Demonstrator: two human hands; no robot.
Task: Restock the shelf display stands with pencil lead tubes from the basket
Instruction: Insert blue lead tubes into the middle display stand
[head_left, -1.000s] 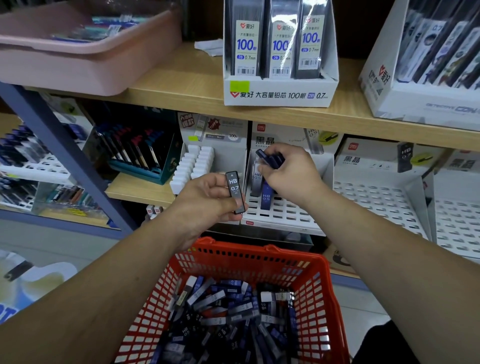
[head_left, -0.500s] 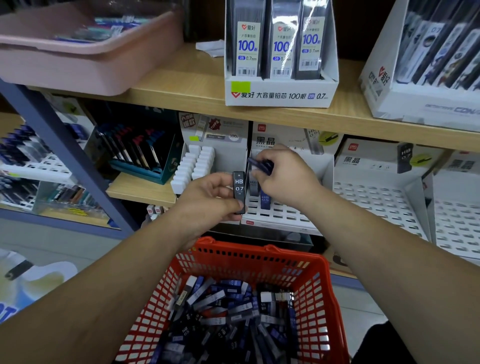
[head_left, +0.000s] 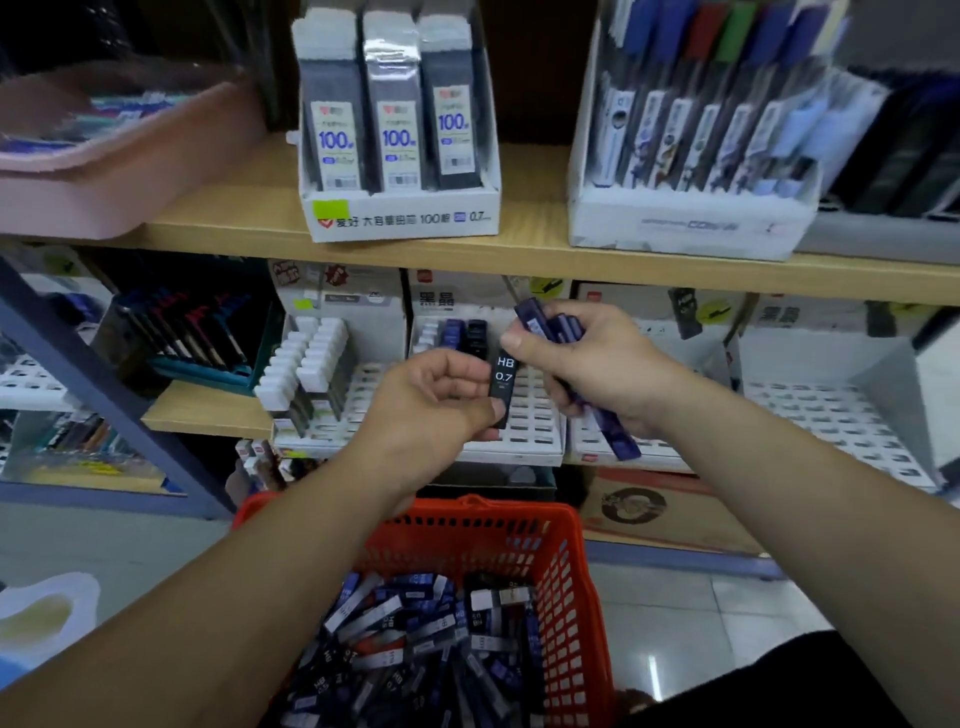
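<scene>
Two bare forearms reach forward above the red basket (head_left: 567, 571), hands almost meeting. The left hand (head_left: 431, 400) pinches an upright black lead tube (head_left: 503, 384) between thumb and fingers. Just beside it, the right hand (head_left: 602, 364) grips a bundle of blue tubes (head_left: 558, 327).

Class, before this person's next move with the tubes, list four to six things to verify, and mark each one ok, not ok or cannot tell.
1. Left hand holds the black HB 0.7 tube between thumb and fingers: ok.
2. Tube label faces the camera and is readable: ok.
3. Right hand free to take it: not ok, it grips a bundle of blue tubes.
4. Open slots in the middle display stand: ok.
5. Those slots are meant for 0.7 lead: cannot tell.
6. Basket holds more tubes: ok.
</scene>
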